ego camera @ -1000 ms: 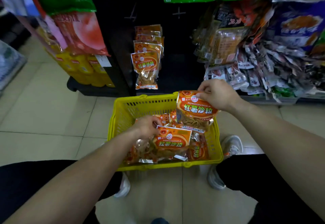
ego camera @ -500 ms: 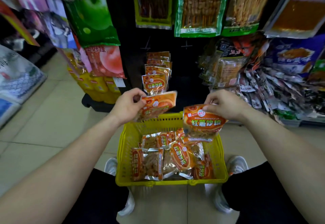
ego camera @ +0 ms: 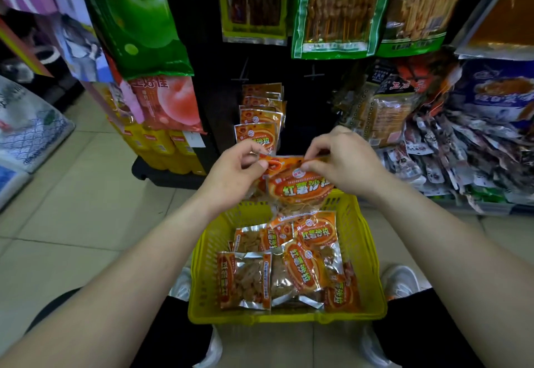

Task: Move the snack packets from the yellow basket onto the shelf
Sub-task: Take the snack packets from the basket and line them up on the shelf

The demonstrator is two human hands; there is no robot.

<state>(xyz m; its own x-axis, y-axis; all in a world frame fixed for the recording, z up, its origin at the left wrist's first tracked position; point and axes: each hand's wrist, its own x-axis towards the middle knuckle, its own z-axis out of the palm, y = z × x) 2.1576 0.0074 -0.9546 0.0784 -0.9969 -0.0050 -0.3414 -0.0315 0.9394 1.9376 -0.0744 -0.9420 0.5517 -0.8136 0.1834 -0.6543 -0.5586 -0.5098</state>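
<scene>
A yellow basket (ego camera: 367, 255) stands on the floor between my feet, with several orange snack packets (ego camera: 303, 263) lying in it. Above its far rim my left hand (ego camera: 231, 176) and my right hand (ego camera: 344, 162) meet, both pinching the top edges of orange snack packets (ego camera: 297, 188) held together, one behind the other. Just beyond my hands a column of the same orange packets (ego camera: 257, 127) hangs on the dark shelf rack (ego camera: 222, 101).
Large green and red bags (ego camera: 138, 17) hang at the left of the rack, with yellow packs (ego camera: 161, 147) below. Skewer-snack bags (ego camera: 335, 9) hang above. A heap of small packets (ego camera: 474, 162) fills the low shelf at right. Tiled floor lies at left.
My left hand lifted a packet out of the basket and carried it up and right. My right hand moved its packet left, so both hands and packets now meet above the basket's far rim.
</scene>
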